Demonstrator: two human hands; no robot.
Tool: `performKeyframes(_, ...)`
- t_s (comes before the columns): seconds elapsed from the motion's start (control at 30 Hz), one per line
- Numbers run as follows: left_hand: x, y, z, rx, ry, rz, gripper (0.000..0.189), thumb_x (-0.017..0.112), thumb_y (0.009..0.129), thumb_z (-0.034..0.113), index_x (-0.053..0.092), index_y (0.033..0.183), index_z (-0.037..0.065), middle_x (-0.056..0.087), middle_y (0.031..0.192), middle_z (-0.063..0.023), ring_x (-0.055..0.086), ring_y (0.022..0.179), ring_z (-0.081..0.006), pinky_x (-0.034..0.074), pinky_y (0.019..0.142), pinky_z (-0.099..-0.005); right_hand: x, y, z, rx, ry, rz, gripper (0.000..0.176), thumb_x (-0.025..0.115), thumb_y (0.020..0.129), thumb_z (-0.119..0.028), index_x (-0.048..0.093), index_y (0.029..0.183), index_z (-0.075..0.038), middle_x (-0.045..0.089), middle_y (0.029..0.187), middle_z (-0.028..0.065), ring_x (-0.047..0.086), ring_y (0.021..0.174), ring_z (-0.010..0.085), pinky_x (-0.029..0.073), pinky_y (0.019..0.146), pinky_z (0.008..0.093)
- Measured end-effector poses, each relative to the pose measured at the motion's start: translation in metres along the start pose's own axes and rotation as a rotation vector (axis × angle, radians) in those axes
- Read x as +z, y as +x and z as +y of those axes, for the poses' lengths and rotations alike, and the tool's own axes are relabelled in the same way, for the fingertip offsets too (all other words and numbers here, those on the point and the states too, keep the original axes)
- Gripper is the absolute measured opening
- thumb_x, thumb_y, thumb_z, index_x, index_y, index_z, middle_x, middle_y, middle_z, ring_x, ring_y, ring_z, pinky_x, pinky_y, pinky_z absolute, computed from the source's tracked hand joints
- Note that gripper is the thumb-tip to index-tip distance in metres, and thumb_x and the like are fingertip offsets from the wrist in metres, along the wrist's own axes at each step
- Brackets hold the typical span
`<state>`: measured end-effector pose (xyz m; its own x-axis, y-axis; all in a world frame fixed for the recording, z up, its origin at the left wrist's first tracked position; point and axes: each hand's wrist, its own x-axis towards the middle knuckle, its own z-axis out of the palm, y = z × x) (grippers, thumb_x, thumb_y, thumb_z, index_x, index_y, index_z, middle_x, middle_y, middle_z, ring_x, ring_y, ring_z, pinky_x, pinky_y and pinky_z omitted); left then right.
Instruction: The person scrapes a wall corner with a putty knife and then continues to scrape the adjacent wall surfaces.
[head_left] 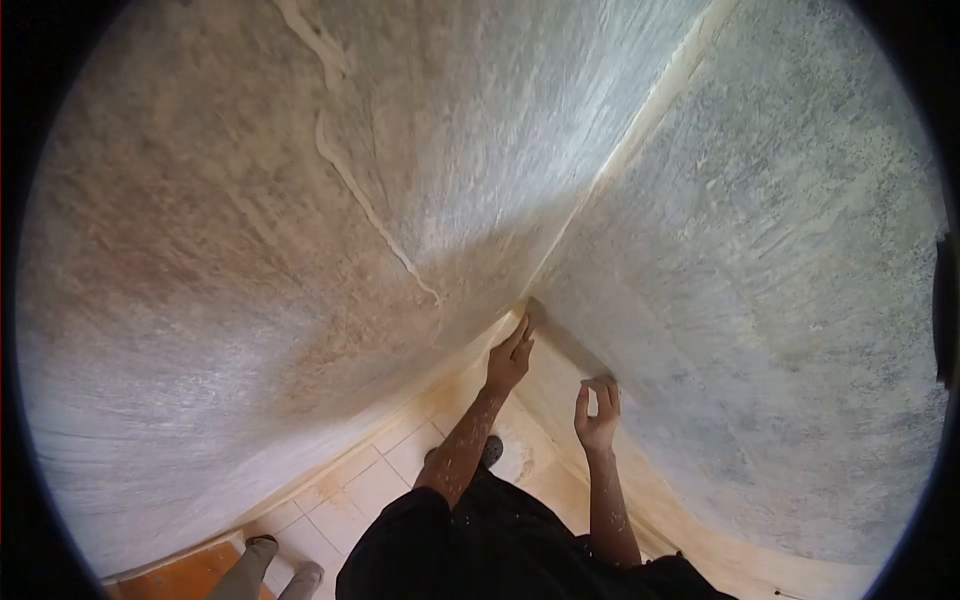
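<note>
1. Your black clothing (410,550) sits nearest the camera, with both arms reaching past it; lean in too close and the cloth could brush a wall and mark it, should the surface be soft.
2. Between your hands, a flat strip (570,342) appears to lie along the right-hand wall (780,280), one end at the corner. Uneven pressure could dig that end in or lift the other.
3. Your right hand (598,412) has its fingers curled at the strip's near end, and that grip looks closed on it. Held by the fingertips, the strip could twist or slip.
4. Your left hand (510,358) has its fingers against the corner end; you cannot tell from here whether they pinch it or only press. Crowded there, knuckles could scrape the left-hand wall (200,200).
5. That wall carries a raised ridge (355,185); a careless elbow might smudge it if it is wet.
6. Below, your shoe (491,452) stands on the tiled floor (370,490), and another person's legs (240,575) are behind; stepping back unseeing could mean a collision.
</note>
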<state>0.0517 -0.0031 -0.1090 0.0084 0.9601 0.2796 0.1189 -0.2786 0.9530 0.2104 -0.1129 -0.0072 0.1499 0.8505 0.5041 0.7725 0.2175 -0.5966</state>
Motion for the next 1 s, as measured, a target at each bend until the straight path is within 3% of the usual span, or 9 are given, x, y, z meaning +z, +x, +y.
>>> performKeyframes(0.1, -0.001, 0.002, -0.038, -0.003, 0.08, -0.006, 0.054, 0.061, 0.094, 0.012, 0.044, 0.145, 0.01, 0.066, 0.119, -0.0195, 0.07, 0.099, -0.0273, 0.055, 0.08, -0.0297, -0.003, 0.004, -0.008, 0.008, -0.009, -0.022, 0.013, 0.064, 0.084, -0.001, 0.063, 0.096, -0.004, 0.061, 0.099, 0.0146, 0.06, 0.096, 0.034, 0.047, 0.084, 0.0423)
performKeyframes(0.23, -0.017, -0.001, -0.023, -0.057, 0.203, -0.121, 0.056, 0.061, 0.094, 0.013, 0.043, 0.147, 0.011, 0.068, 0.113, -0.02, 0.071, 0.088, -0.0293, 0.056, 0.073, -0.0336, -0.002, -0.001, 0.004, -0.035, -0.046, -0.017, 0.012, 0.065, 0.084, -0.004, 0.064, 0.096, -0.005, 0.061, 0.1, 0.0138, 0.059, 0.096, 0.033, 0.046, 0.083, 0.0436)
performKeyframes(0.27, -0.01, -0.004, -0.02, 0.156, 0.096, 0.004, 0.057, 0.061, 0.094, 0.013, 0.041, 0.148, 0.012, 0.069, 0.108, -0.0183, 0.07, 0.081, -0.0289, 0.055, 0.071, -0.0336, -0.002, -0.001, 0.004, -0.024, -0.04, -0.015, 0.012, 0.065, 0.084, -0.004, 0.064, 0.096, -0.005, 0.061, 0.1, 0.0137, 0.059, 0.097, 0.0329, 0.046, 0.083, 0.0438)
performKeyframes(0.3, -0.013, -0.001, -0.009, 0.314, 0.197, -0.067, 0.058, 0.06, 0.095, 0.013, 0.038, 0.149, 0.011, 0.069, 0.108, -0.0172, 0.069, 0.083, -0.0296, 0.054, 0.071, -0.0329, 0.0, -0.001, 0.002, -0.009, -0.034, -0.016, 0.012, 0.065, 0.084, -0.004, 0.064, 0.096, -0.005, 0.061, 0.1, 0.0136, 0.059, 0.097, 0.0329, 0.046, 0.084, 0.0441)
performKeyframes(0.37, -0.016, 0.006, 0.051, 0.119, 0.129, -0.191, 0.056, 0.056, 0.097, 0.015, 0.037, 0.149, 0.009, 0.067, 0.112, -0.0169, 0.068, 0.09, -0.0302, 0.054, 0.076, -0.0345, -0.002, 0.004, -0.01, 0.017, -0.043, -0.013, 0.013, 0.066, 0.084, -0.004, 0.064, 0.096, -0.005, 0.061, 0.1, 0.0141, 0.059, 0.097, 0.0332, 0.046, 0.085, 0.0437)
performKeyframes(0.47, -0.025, 0.038, 0.142, 0.33, 0.12, 0.019, 0.054, 0.052, 0.099, 0.017, 0.036, 0.149, 0.007, 0.064, 0.117, -0.0191, 0.067, 0.094, -0.0313, 0.052, 0.08, -0.0351, -0.003, 0.01, -0.018, 0.035, -0.004, 0.066, 0.013, 0.066, 0.084, -0.003, 0.064, 0.096, -0.004, 0.061, 0.1, 0.015, 0.059, 0.096, 0.0339, 0.047, 0.086, 0.043)
performKeyframes(0.6, -0.045, 0.054, 0.198, 0.217, 0.046, -0.088, 0.051, 0.05, 0.099, 0.016, 0.037, 0.147, 0.004, 0.063, 0.118, -0.0197, 0.066, 0.092, -0.0311, 0.052, 0.082, -0.0353, -0.006, 0.019, -0.033, 0.078, 0.06, 0.126, 0.012, 0.064, 0.084, 0.0, 0.063, 0.096, -0.003, 0.061, 0.1, 0.0161, 0.06, 0.096, 0.0348, 0.048, 0.085, 0.042)
performKeyframes(0.87, -0.055, 0.052, 0.186, 0.344, 0.056, 0.005, 0.037, 0.059, 0.095, 0.005, 0.058, 0.131, -0.001, 0.07, 0.105, -0.0183, 0.068, 0.096, -0.0205, 0.052, 0.082, -0.0297, -0.022, 0.057, -0.08, 0.001, 0.071, 0.286, 0.012, 0.063, 0.085, 0.002, 0.062, 0.096, -0.002, 0.061, 0.096, 0.0159, 0.06, 0.095, 0.0342, 0.049, 0.083, 0.041)
performKeyframes(1.0, -0.061, 0.079, 0.246, 0.314, -0.044, -0.019, 0.036, 0.059, 0.096, 0.007, 0.059, 0.131, -0.001, 0.069, 0.115, -0.0192, 0.067, 0.102, -0.0201, 0.051, 0.085, -0.0296, -0.039, 0.077, -0.101, -0.037, 0.02, 0.381, 0.012, 0.062, 0.085, 0.002, 0.062, 0.096, -0.002, 0.061, 0.095, 0.0153, 0.061, 0.092, 0.0324, 0.05, 0.08, 0.0397)
